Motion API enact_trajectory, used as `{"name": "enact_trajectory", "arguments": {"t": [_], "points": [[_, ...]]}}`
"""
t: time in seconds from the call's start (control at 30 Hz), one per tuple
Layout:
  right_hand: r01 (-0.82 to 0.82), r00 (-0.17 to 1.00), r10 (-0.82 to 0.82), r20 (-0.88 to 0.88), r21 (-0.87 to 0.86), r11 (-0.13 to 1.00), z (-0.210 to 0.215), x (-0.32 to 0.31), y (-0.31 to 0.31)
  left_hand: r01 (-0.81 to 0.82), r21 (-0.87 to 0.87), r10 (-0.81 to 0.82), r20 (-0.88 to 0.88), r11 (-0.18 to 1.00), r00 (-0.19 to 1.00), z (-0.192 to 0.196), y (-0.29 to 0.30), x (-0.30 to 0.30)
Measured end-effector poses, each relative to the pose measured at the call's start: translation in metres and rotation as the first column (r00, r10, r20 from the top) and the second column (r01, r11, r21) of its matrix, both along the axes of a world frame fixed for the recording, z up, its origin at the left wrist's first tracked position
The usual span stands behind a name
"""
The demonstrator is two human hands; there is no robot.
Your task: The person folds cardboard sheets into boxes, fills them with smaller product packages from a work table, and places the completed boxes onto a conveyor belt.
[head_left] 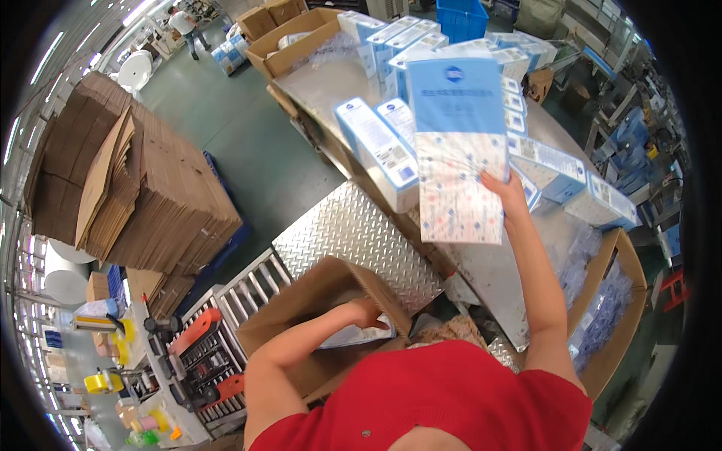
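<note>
My right hand (505,197) grips the right edge of a flat blue-and-white carton (460,169), held up over the table. The carton's upper part is blue; its lower part is white with small coloured specks. Down inside an open brown cardboard box (307,291) reaches my left hand (366,313). Its fingers are curled at a white-and-blue carton (353,335) lying in there, mostly hidden by the hand and box walls. Similar cartons (376,143) lie and stand on the metal table (492,289), around and behind the raised one.
The cardboard box stands by a tread-patterned metal plate (353,240) and a roller conveyor with a red-and-black box-taping unit (197,334). Flattened cardboard (162,188) is stacked at left. Boxes of clear plastic (602,308) sit at right, a blue crate (460,19) behind. A person (184,26) walks far off.
</note>
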State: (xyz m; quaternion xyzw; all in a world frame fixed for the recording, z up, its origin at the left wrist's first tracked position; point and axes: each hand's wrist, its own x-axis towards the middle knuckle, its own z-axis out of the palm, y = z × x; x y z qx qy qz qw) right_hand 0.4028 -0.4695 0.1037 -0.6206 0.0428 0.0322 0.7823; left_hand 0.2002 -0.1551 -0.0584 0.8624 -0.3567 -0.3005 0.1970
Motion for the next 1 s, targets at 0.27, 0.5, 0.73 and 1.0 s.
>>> {"name": "enact_trajectory", "arguments": {"t": [0.27,0.5,0.73,1.0], "points": [[0.05,0.987,0.041,-0.157,0.535,0.843,0.01,-0.026,-0.07,-0.851,-0.489,0.942,-0.153,0.191,0.299,0.114,0.051,0.223],[0.148,0.986,-0.071,-0.152,0.593,0.791,-0.005,-0.022,-0.084,-0.917,-0.398,0.581,-0.742,0.021,0.336,0.072,-0.036,0.291],[0.117,0.986,-0.008,-0.165,0.661,0.741,0.007,-0.003,-0.066,-0.757,-0.647,0.656,-0.533,0.091,0.534,0.075,-0.071,0.346],[-0.047,0.974,0.19,-0.12,0.718,0.694,0.02,0.004,-0.02,-0.53,-0.602,0.632,-0.054,0.597,0.773,0.147,-0.032,0.256]]}}
